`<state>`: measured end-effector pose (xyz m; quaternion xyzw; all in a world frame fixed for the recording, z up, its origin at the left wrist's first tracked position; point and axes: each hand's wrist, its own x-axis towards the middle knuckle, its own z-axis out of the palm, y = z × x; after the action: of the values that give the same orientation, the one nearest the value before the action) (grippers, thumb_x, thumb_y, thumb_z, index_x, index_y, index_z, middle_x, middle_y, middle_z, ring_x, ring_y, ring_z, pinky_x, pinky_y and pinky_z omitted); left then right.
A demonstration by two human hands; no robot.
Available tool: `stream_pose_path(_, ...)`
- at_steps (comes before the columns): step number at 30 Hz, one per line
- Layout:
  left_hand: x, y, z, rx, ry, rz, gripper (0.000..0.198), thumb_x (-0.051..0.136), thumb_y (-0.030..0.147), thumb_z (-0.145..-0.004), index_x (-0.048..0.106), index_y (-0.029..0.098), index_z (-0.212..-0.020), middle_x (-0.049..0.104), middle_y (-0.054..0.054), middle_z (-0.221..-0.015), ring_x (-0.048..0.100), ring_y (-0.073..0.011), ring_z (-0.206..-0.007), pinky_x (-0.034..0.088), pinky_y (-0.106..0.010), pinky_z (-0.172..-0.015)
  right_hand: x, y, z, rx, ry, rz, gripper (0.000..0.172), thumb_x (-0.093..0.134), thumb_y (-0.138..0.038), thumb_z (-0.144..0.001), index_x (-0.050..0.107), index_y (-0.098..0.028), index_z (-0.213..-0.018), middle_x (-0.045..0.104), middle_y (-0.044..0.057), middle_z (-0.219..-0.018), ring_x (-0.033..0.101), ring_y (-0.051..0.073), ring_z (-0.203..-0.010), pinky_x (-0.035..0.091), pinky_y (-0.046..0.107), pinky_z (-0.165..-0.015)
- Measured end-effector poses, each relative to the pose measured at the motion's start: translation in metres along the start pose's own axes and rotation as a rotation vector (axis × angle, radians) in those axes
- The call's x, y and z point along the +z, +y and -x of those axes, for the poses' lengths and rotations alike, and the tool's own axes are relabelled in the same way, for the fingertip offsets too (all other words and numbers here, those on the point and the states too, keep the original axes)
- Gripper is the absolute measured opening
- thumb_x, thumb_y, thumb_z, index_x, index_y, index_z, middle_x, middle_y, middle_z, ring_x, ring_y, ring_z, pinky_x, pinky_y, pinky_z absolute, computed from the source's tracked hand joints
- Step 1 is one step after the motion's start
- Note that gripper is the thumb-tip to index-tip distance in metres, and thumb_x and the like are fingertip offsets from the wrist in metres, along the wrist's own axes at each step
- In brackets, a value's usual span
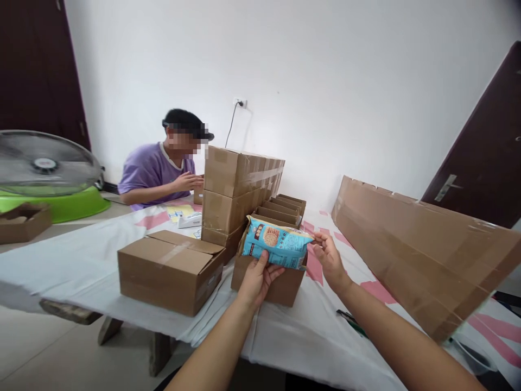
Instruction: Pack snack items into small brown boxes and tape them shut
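Both my hands hold a light blue snack packet (278,244) flat over an open cardboard box (280,285) on the table. My left hand (257,280) grips the packet's near edge from below, fingers curled on it. At the packet's right end, my right hand (330,260) pinches the edge. A closed, taped cardboard box (171,277) lies just left of the open one.
Stacked taped boxes (236,190) and a row of open boxes (280,209) stand behind. A long row of boxes (423,250) runs along the right. A person in a purple shirt (152,171) sits at the far side. A fan (43,163) stands left.
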<state>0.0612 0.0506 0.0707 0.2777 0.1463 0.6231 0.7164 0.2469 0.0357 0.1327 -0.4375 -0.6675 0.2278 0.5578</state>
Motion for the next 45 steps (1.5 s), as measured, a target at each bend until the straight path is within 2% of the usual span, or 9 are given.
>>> stream_pose_path(10,-0.007,-0.008,-0.018,0.024,-0.036,-0.028,0.047,0.076,0.041,-0.074,0.056,0.017,-0.109,0.074,-0.008,-0.098,0.069,-0.0265,-0.101,0.054,-0.045,-0.093,0.030,0.028,0.014,-0.045,0.091,0.197,0.106,0.075,-0.051,-0.066,0.017,-0.016,-0.147,0.051,0.018,-0.133,0.049,0.030,-0.122,0.041,0.049,-0.100)
stream_pose_path(15,-0.017,-0.001,-0.011,-0.112,-0.240,-0.046,0.042,0.076,0.040,-0.073,0.063,0.018,-0.105,0.074,-0.010,-0.103,0.062,-0.0305,-0.113,0.045,-0.051,-0.101,0.034,0.023,0.028,-0.054,0.189,0.149,0.102,0.076,-0.044,-0.067,0.019,-0.018,-0.147,0.053,0.016,-0.129,0.051,0.029,-0.120,0.048,0.045,-0.095)
stream_pose_path(18,-0.035,0.008,-0.003,-0.257,-0.412,-0.147,0.044,0.081,0.035,-0.067,0.066,0.018,-0.104,0.072,-0.011,-0.107,0.058,-0.0336,-0.118,0.041,-0.055,-0.102,0.030,0.030,0.056,-0.066,0.222,0.158,0.097,0.077,-0.039,-0.067,0.023,-0.020,-0.145,0.051,0.016,-0.130,0.052,0.029,-0.118,0.050,0.043,-0.092)
stream_pose_path(21,-0.057,0.018,0.006,-0.374,-0.464,-0.356,0.051,0.086,0.030,-0.055,0.069,0.017,-0.102,0.072,-0.011,-0.107,0.059,-0.0356,-0.115,0.043,-0.054,-0.099,0.027,0.045,0.089,-0.097,0.168,0.213,0.095,0.077,-0.033,-0.066,0.024,-0.020,-0.143,0.049,0.015,-0.133,0.053,0.028,-0.118,0.046,0.042,-0.097)
stream_pose_path(26,-0.082,0.026,0.015,-0.526,-0.297,-0.734,0.060,0.090,0.034,-0.037,0.071,0.014,-0.090,0.073,-0.012,-0.092,0.064,-0.0332,-0.099,0.050,-0.044,-0.089,0.033,0.072,0.117,-0.041,0.076,0.320,0.087,0.073,-0.023,-0.065,0.029,-0.021,-0.140,0.048,0.012,-0.136,0.050,0.029,-0.123,0.042,0.043,-0.104)
stream_pose_path(34,-0.093,0.023,0.009,-0.547,0.022,-0.973,0.055,0.081,0.043,-0.047,0.056,0.017,-0.089,0.071,-0.006,-0.079,0.071,-0.0237,-0.081,0.053,-0.033,-0.073,0.047,0.106,0.100,-0.024,0.008,0.324,0.071,0.064,-0.015,-0.067,0.037,-0.021,-0.132,0.053,0.011,-0.130,0.052,0.027,-0.120,0.042,0.044,-0.104)
stream_pose_path(37,-0.095,0.030,0.008,-0.490,0.143,-1.136,0.055,0.078,0.043,-0.048,0.051,0.017,-0.089,0.070,-0.011,-0.082,0.069,-0.0293,-0.088,0.052,-0.034,-0.071,0.049,0.116,0.105,-0.093,0.011,0.352,0.070,0.063,-0.016,-0.069,0.036,-0.020,-0.134,0.053,0.011,-0.130,0.052,0.027,-0.120,0.043,0.043,-0.103)
stream_pose_path(41,-0.085,0.037,0.015,-0.280,0.302,-1.475,0.069,0.080,0.037,-0.045,0.046,0.017,-0.101,0.059,-0.021,-0.119,0.056,-0.0410,-0.115,0.048,-0.043,-0.083,0.051,0.126,0.118,-0.180,-0.038,0.379,0.073,0.061,-0.021,-0.077,0.029,-0.021,-0.141,0.051,0.012,-0.131,0.051,0.027,-0.120,0.044,0.043,-0.102)
stream_pose_path(45,-0.068,0.034,0.019,-0.148,0.258,-1.802,0.071,0.076,0.037,-0.055,0.042,0.013,-0.113,0.051,-0.023,-0.129,0.053,-0.0366,-0.120,0.043,-0.039,-0.093,0.054,0.127,0.122,-0.212,-0.076,0.408,0.074,0.058,-0.023,-0.081,0.022,-0.022,-0.146,0.048,0.012,-0.133,0.049,0.027,-0.122,0.043,0.045,-0.103)
